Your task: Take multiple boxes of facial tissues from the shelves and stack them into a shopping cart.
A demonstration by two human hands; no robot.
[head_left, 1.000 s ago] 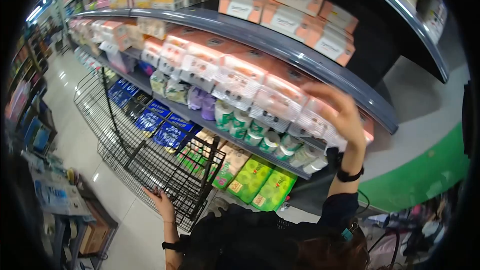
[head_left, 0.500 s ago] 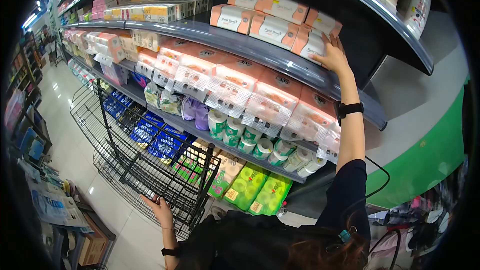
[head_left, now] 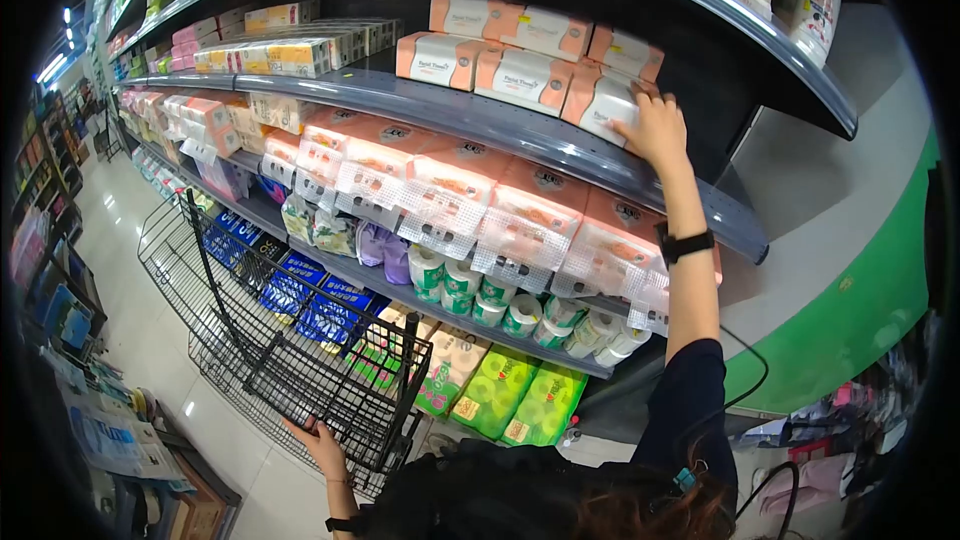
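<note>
My right hand (head_left: 652, 128) is raised to the upper grey shelf (head_left: 480, 112) and lies on the rightmost orange-and-white tissue pack (head_left: 602, 100), fingers wrapped over its end. More packs of the same kind (head_left: 520, 70) stand in a row to its left. My left hand (head_left: 318, 440) rests low on the rim of a black wire shopping cart (head_left: 270, 340), fingers curled on the wire. A black watch sits on my right wrist.
Below are wrapped orange toilet-paper bundles (head_left: 520, 210), loose green-banded rolls (head_left: 500, 305) and green packs (head_left: 510, 395) near the floor. The aisle floor (head_left: 130, 280) runs off to the left. A stand of papers and boxes (head_left: 110, 430) is at lower left. A green wall (head_left: 850, 310) is right.
My right hand rose from the middle-shelf bundles to the upper shelf and settled on the rightmost tissue pack. My left hand stayed on the cart.
</note>
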